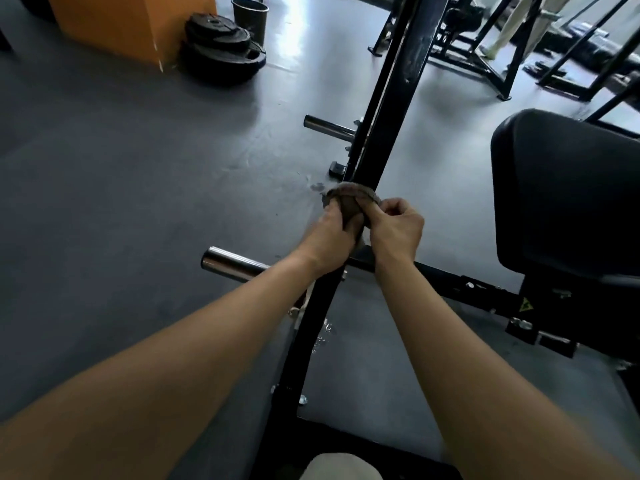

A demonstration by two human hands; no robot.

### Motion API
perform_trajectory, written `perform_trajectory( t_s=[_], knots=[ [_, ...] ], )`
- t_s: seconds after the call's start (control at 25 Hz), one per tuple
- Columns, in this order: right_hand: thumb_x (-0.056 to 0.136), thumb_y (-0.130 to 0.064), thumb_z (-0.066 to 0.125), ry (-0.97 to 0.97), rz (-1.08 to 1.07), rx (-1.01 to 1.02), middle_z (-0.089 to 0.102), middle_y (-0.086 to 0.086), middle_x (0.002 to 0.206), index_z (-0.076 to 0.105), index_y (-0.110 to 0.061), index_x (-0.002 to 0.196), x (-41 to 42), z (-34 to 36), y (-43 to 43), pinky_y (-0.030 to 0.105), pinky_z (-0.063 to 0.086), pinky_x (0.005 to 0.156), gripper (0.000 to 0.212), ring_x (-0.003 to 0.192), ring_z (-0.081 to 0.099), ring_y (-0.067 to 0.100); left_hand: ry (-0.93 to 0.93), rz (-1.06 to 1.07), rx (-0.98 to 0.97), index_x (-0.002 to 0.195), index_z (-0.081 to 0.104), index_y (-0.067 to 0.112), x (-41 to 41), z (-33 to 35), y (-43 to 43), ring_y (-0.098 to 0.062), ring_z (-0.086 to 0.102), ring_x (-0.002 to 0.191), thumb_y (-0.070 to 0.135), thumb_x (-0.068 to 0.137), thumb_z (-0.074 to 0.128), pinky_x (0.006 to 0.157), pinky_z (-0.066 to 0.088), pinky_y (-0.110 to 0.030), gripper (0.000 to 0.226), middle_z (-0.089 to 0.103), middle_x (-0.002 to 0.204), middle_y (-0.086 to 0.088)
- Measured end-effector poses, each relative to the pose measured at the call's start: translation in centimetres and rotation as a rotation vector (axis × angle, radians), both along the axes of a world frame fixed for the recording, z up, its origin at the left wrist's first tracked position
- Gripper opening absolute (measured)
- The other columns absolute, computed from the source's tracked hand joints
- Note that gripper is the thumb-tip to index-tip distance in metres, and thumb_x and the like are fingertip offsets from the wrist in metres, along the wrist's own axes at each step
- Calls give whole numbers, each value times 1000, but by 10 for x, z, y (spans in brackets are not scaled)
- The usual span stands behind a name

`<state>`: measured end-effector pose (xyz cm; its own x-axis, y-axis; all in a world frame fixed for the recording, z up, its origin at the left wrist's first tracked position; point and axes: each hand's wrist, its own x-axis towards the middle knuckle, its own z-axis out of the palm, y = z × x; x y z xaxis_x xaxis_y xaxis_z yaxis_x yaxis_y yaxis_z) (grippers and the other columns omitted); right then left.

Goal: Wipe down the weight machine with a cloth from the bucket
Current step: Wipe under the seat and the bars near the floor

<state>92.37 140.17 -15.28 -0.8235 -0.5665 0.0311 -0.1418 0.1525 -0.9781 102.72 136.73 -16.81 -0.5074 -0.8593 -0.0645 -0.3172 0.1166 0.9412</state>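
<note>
I see my left hand (330, 230) and right hand (394, 225) both grasping the cloth (349, 199) around the black bar (372, 143).

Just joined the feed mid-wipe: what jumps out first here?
The left hand and right hand grip a brownish cloth over the black slanted frame bar at centre. A chrome peg juts left below them; stacked weight plates and a dark bucket sit at top left beside an orange box.

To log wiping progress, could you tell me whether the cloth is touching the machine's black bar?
Touching. The head view shows the cloth pressed across the black bar, held by the left hand and right hand.
</note>
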Motion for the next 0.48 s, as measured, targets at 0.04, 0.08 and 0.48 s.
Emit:
perform_trajectory(
  t_s=[0.04, 0.08, 0.48],
  knots=[
    [82, -23, 82, 13, 9, -9, 56, -7, 63, 58, -21, 71, 3, -3, 1, 26, 47, 58, 26, 57, 51, 9, -10, -2, -3, 148, 37, 19, 0, -4, 0, -23, 60, 112, 31, 104, 50, 100, 47, -37, 47, 63, 126, -6],
    [84, -23, 81, 27, 5, -20, 58, -7, 66, 60, -20, 75, 8, -7, 4, 23, 47, 59, 23, 59, 53, 8, -10, -1, -12, 149, 35, 20, 1, -9, 1, -26, 61, 113, 32, 104, 49, 100, 49, -40, 48, 64, 127, -9],
    [91, -14, 71, 197, 170, 179, 64, 0, 89, 60, -14, 92, 15, -18, 28, 22, 45, 69, 11, 83, 61, 18, -405, -34, -129, 130, 50, 3, 19, -5, 23, -39, 65, 109, 25, 97, 59, 89, 53, -43, 41, 67, 118, -22]
  ],
)
